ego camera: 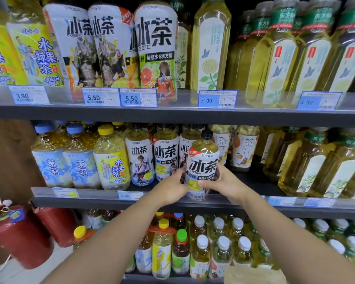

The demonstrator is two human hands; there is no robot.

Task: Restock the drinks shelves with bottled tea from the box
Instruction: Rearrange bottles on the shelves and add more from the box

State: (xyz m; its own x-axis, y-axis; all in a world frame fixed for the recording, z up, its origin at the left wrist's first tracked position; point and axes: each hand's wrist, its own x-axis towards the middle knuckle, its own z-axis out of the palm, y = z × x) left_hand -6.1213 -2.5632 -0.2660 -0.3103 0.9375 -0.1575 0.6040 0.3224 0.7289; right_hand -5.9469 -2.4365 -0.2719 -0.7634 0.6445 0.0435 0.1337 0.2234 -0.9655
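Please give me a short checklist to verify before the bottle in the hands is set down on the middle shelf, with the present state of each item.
1. Both hands grip: left hand and right hand wrap the iced tea bottle: ok.
2. Bottle upright, black cap on top: ok.
3. Label faces outward: ok.
4. Matching bottles stand in this row: ok.
5. Free space behind the bottle on the middle shelf: cannot tell, the bottle hides it.
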